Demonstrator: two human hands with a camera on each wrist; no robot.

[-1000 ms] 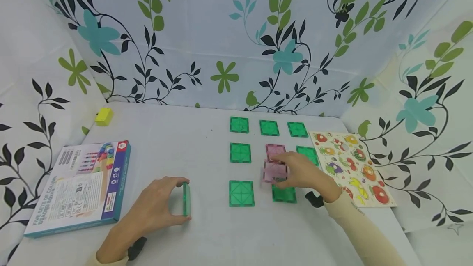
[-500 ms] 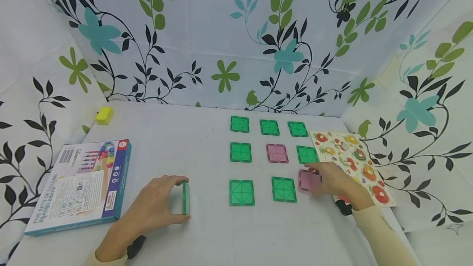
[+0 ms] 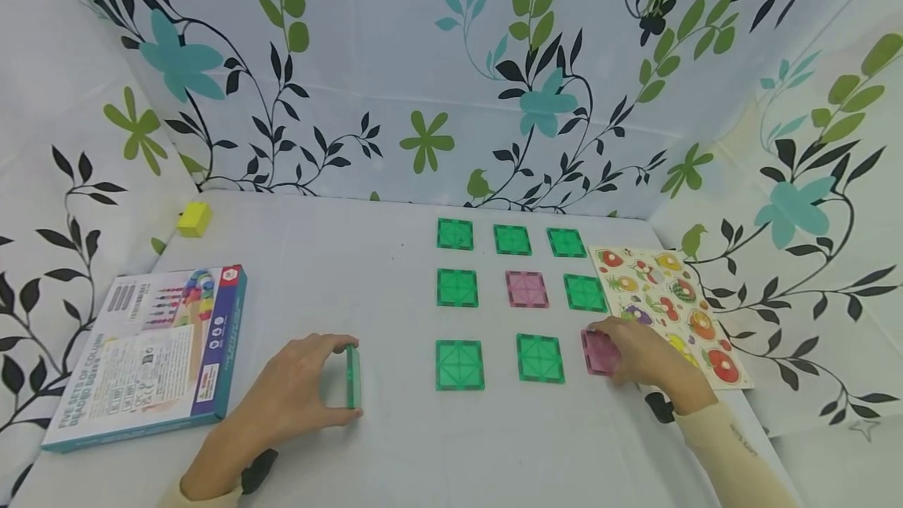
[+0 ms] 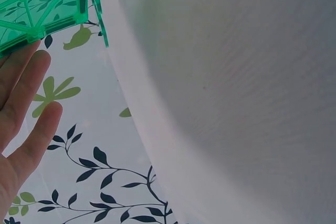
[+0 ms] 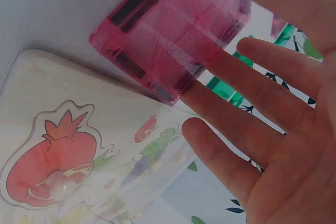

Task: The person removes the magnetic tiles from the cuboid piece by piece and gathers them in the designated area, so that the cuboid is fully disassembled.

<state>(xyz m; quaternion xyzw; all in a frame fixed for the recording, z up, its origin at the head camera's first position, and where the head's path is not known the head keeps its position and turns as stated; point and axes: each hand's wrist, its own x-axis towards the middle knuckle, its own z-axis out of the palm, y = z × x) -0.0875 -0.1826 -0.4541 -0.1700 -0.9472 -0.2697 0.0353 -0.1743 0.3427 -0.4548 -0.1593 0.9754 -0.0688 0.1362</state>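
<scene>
My left hand pinches a green square magnetic tile on its edge between thumb and fingers, left of the tile rows; the same green tile fills the upper left corner in the left wrist view. At the right end of the front row, my right hand grips a pink magnetic tile by its edges. In the right wrist view this pink tile lies between thumb and fingertips, close beside the fruit board. A second pink tile sits in the middle of the rows, with green tiles around it.
A fruit picture board lies at the right, close to the right hand. To the left lies a flat boxed set. A yellow block stands at the back left corner of the white table, before a patterned cloth backdrop.
My right hand has carried the pink tile from over the middle column to the right, to the front row's right end. The left hand has stayed in place with its green tile.
</scene>
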